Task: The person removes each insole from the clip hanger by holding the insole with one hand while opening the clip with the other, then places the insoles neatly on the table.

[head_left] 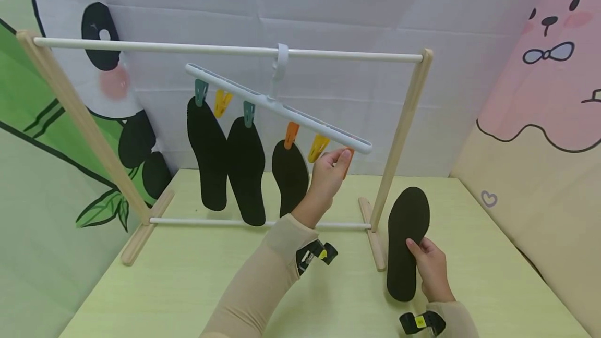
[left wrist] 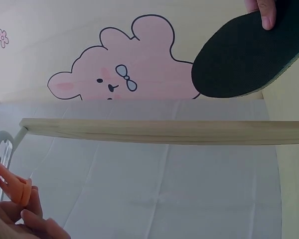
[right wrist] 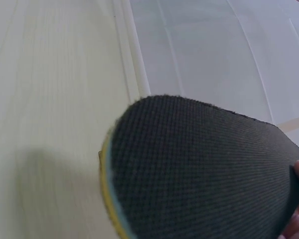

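Note:
My left hand [head_left: 324, 181] pinches an orange clothespin [head_left: 348, 163] at the low right end of a white clip hanger [head_left: 230, 85]; the left wrist view shows this clothespin between thumb and fingers. In my right hand [head_left: 433, 269] is a black insole [head_left: 407, 213], gripped at its side and held upright right of the rack. Three other black insoles hang from the tilted hanger: one under a green clothespin [head_left: 201, 93], one under a second green clothespin [head_left: 249, 115], one under an orange clothespin [head_left: 291, 135]. My left forearm partly hides the last insole [head_left: 289, 168].
The hanger hooks over the white top bar [head_left: 188, 47] of a wooden-legged rack [head_left: 404, 124] on a pale table [head_left: 197, 280]. Two yellow clothespins, one left [head_left: 222, 103] and one right [head_left: 319, 148], hold nothing. Cartoon-printed cloth [head_left: 328, 9] surrounds the table.

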`<action>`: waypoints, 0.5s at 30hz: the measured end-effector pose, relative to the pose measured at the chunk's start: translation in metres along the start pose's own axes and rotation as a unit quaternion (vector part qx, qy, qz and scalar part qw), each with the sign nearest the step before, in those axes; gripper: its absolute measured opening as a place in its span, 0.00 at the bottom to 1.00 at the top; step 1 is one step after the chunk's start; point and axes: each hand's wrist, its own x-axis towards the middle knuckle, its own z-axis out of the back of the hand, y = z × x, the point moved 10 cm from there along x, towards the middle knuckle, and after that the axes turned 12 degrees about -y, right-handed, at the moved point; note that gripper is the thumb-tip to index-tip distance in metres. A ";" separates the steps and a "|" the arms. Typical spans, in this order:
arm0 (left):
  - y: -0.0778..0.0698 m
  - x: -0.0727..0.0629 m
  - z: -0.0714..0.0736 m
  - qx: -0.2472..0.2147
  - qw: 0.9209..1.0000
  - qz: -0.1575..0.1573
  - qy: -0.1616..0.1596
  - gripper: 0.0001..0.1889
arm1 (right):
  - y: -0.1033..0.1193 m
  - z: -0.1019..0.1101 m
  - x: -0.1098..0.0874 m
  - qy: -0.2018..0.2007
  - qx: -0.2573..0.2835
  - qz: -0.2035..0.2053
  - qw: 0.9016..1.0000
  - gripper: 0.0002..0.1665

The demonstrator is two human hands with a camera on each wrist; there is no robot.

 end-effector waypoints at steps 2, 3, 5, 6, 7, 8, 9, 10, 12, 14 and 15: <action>0.001 0.000 0.000 0.004 1.000 -0.001 0.000 0.15 | -0.001 -0.001 0.001 0.002 0.003 -0.001 1.000 0.27; 0.001 0.000 0.000 0.006 1.000 -0.002 -0.001 0.15 | -0.002 -0.002 0.001 0.002 0.003 -0.003 1.000 0.27; 0.001 0.000 0.000 0.007 1.000 -0.004 -0.001 0.14 | -0.003 -0.002 0.002 0.003 0.005 -0.005 1.000 0.27; 0.001 0.000 0.001 0.007 1.000 -0.005 -0.002 0.14 | -0.003 -0.003 0.002 0.004 0.006 -0.005 1.000 0.27; 0.001 0.000 0.001 0.007 1.000 -0.007 -0.002 0.14 | -0.004 -0.003 0.003 0.005 0.006 -0.006 1.000 0.27; 0.001 0.000 0.001 0.007 1.000 -0.007 -0.002 0.14 | -0.005 -0.003 0.003 0.004 0.004 -0.007 1.000 0.26; 0.001 0.000 0.001 0.007 1.000 -0.008 -0.002 0.14 | -0.005 -0.003 0.003 0.005 0.003 -0.008 1.000 0.26; 0.000 -0.001 0.001 0.007 1.000 -0.008 -0.003 0.14 | -0.005 -0.004 0.003 0.005 0.001 -0.008 1.000 0.26; 0.000 -0.001 0.001 0.007 1.000 -0.007 -0.003 0.14 | -0.006 -0.004 0.004 0.007 -0.003 -0.010 1.000 0.26; 0.000 0.000 0.001 0.009 1.000 -0.005 -0.004 0.14 | -0.007 -0.004 0.004 0.008 -0.005 -0.012 1.000 0.27; 0.000 0.000 0.002 0.009 1.000 -0.005 -0.005 0.14 | -0.007 -0.004 0.004 0.009 -0.004 -0.013 1.000 0.27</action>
